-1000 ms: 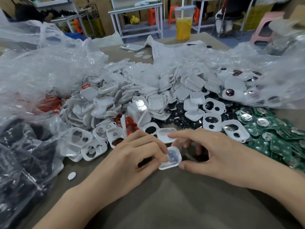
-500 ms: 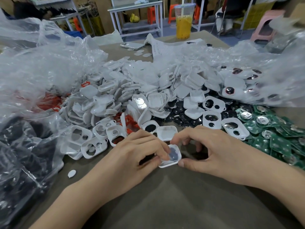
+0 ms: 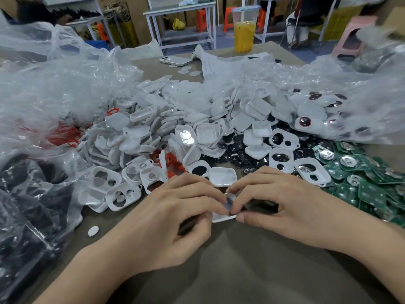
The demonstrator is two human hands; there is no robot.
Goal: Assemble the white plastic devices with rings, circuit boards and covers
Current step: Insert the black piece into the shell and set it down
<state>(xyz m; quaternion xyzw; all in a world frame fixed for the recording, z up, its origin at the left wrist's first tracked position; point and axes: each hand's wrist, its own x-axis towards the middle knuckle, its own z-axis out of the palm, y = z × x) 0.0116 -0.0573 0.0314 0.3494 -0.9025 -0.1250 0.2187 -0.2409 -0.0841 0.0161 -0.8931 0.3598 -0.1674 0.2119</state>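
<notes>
A small white plastic shell [image 3: 226, 210] lies on the table between my two hands, mostly hidden by my fingers. My left hand [image 3: 173, 218] pinches its left side with curled fingers. My right hand [image 3: 282, 205] pinches its right side, thumb against the near edge. Behind them spreads a heap of white covers and shells [image 3: 186, 126]. Green circuit boards [image 3: 361, 178] lie at the right. Black round parts [image 3: 238, 154] sit in the middle, and red rings [image 3: 65, 137] show at the left under plastic.
Crumpled clear plastic bags [image 3: 54, 88] cover the left and right sides. A dark bag [image 3: 26, 211] sits at the near left. A cup of orange drink [image 3: 244, 29], a phone [image 3: 175, 60] and a paper sheet lie at the table's far end. A small white disc [image 3: 93, 231] lies loose.
My hands have closed in over the white shell, so my fingers now hide most of it. My right index finger has come down onto it.
</notes>
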